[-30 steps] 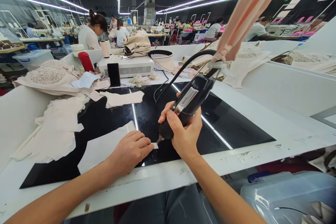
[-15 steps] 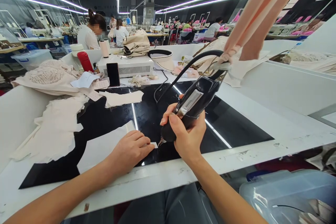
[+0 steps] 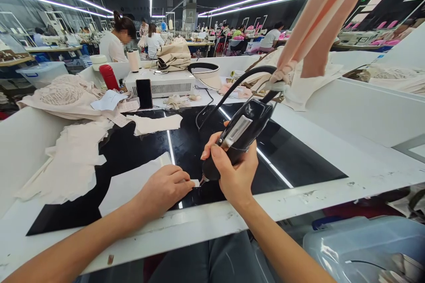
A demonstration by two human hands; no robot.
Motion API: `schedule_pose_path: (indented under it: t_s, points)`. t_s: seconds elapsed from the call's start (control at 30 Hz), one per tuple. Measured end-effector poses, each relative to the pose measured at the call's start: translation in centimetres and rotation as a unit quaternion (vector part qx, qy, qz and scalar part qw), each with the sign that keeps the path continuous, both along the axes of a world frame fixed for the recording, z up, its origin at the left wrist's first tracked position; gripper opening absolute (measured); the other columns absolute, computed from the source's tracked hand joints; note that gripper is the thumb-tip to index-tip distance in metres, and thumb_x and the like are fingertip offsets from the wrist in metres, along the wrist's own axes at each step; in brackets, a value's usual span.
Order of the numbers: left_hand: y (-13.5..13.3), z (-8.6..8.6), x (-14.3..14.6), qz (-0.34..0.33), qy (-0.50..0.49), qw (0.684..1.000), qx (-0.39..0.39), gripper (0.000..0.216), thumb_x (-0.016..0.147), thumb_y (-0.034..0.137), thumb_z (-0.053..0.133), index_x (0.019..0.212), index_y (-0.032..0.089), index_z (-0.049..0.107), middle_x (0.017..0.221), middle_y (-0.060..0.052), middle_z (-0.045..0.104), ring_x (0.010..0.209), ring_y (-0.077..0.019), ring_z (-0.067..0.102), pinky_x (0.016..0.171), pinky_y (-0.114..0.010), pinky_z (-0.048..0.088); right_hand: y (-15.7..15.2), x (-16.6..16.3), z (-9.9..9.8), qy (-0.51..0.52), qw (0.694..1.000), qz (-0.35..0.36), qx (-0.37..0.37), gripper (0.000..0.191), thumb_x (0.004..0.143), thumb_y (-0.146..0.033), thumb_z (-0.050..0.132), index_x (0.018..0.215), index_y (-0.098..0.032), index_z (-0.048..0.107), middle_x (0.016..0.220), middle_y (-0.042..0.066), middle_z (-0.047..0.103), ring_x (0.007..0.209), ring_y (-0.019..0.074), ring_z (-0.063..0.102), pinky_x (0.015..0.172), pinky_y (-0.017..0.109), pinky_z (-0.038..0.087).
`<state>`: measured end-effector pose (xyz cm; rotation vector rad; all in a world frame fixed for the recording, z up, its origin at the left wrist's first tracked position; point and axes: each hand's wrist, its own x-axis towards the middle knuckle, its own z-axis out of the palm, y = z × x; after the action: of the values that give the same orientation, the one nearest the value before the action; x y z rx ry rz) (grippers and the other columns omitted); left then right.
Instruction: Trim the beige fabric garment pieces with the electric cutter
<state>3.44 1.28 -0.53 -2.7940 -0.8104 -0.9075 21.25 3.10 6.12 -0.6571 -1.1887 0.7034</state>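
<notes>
My right hand point(image 3: 234, 170) wraps round a black corded hand tool point(image 3: 241, 130) with a metal lever on its side. The tool is tilted, and its thin metal tip point(image 3: 203, 180) points down at the end of a small white strip point(image 3: 196, 183). The fingers of my left hand point(image 3: 168, 188) are closed and bent over a flat white fabric piece point(image 3: 128, 183), pinching near that strip, which sticks out past the fingertips. Whether the strip belongs to the larger piece is hidden under the hand. A pink cloth band point(image 3: 320, 22) is tied to the tool's upper end and runs upward.
The black glossy board point(image 3: 295, 159) lies on the white table point(image 3: 365, 172). Cream fabric pieces point(image 3: 66, 159) are heaped at left, with another strip point(image 3: 157, 124) farther back. A phone point(image 3: 144, 93), vented white box point(image 3: 166, 85) and sun visor point(image 3: 207, 77) stand behind. A black cable point(image 3: 229, 93) arches to the tool.
The top of the tool and the pink band have swung slightly left, my right hand with them. My left hand stays almost in place on the fabric.
</notes>
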Motion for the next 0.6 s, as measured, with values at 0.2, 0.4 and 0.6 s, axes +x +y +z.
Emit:
schedule_pose_path:
  t_s: [0.2,0.4,0.6]
  points:
    - [0.0,0.8,-1.6,-0.009,-0.010,1.000,-0.021,0.025,0.113,0.019,0.049,0.103,0.016,0.072,0.098,-0.005,0.076,0.089,-0.0194,0.072,0.081,-0.033,0.058,0.0,0.2,-0.1,-0.007,1.000,0.002,0.007,0.027,0.083,-0.026,0.079,0.096,-0.026,0.056,0.077,-0.007,0.068,0.055,0.0115,0.063,0.055,0.028,0.056]
    - [-0.2,0.9,-2.7,0.000,-0.009,0.999,-0.033,0.027,0.114,0.023,0.049,0.105,0.016,0.073,0.098,-0.005,0.076,0.089,-0.0194,0.072,0.080,-0.032,0.058,-0.1,0.2,0.0,0.002,1.000,0.010,0.012,0.025,0.083,-0.023,0.079,0.095,-0.026,0.056,0.076,-0.007,0.068,0.054,0.0117,0.062,0.054,0.028,0.056]
    - [-0.1,0.5,-2.8,0.003,-0.013,0.999,-0.038,0.026,0.113,0.022,0.050,0.105,0.017,0.074,0.098,-0.005,0.076,0.087,-0.0192,0.073,0.079,-0.031,0.058,0.0,0.4,-0.2,0.003,1.000,0.016,0.016,0.026,0.084,-0.020,0.079,0.100,-0.027,0.059,0.079,-0.007,0.070,0.055,0.0118,0.064,0.053,0.027,0.056]
